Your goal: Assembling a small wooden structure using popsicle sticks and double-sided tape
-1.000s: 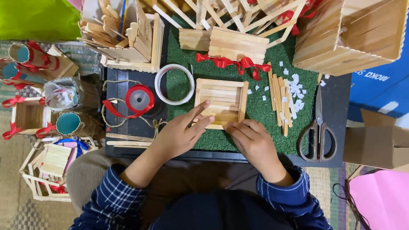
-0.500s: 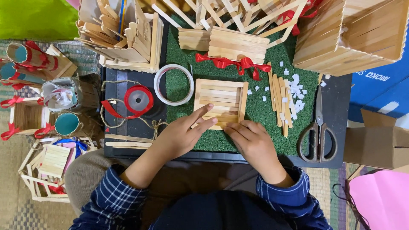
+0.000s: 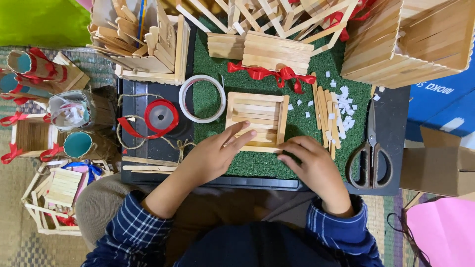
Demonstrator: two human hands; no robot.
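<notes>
Square craft-stick tray (image 3: 256, 120) lying flat on the green turf mat (image 3: 208, 64), near the middle of the dark worktop (image 3: 391, 113). Left hand (image 3: 213, 155) laid over the tray's lower left corner, palm down, fingers (image 3: 237, 136) stretched loosely and spread narrow, pressing on the sticks rather than gripping. Right hand (image 3: 314, 165) at the tray's lower right corner, fingers curled, fingertips (image 3: 287, 151) touching the bottom edge stick; whether pinching that stick or only pressing on it cannot be told. Both wrists in blue checked sleeves (image 3: 336, 230).

Just left of the tray, a ring of white tape (image 3: 184, 101) lying half on the mat, half on the worktop. Further left, a spool of red ribbon (image 3: 161, 116) with a loose red tail and a tangle of brown twine (image 3: 133, 141) around it. Above the tray, a red ribbon bow (image 3: 277, 74) against a stacked block of craft sticks (image 3: 274, 49). To the right of the tray, a row of loose craft sticks (image 3: 324, 113) beside scattered white paper scraps (image 3: 346, 106). Black-handled scissors (image 3: 371, 158) closed, on the worktop just beside the right hand. Large craft-stick box (image 3: 420, 39) at upper right; smaller craft-stick boxes (image 3: 148, 44) at upper left. Pink paper (image 3: 440, 232) at lower right.
</notes>
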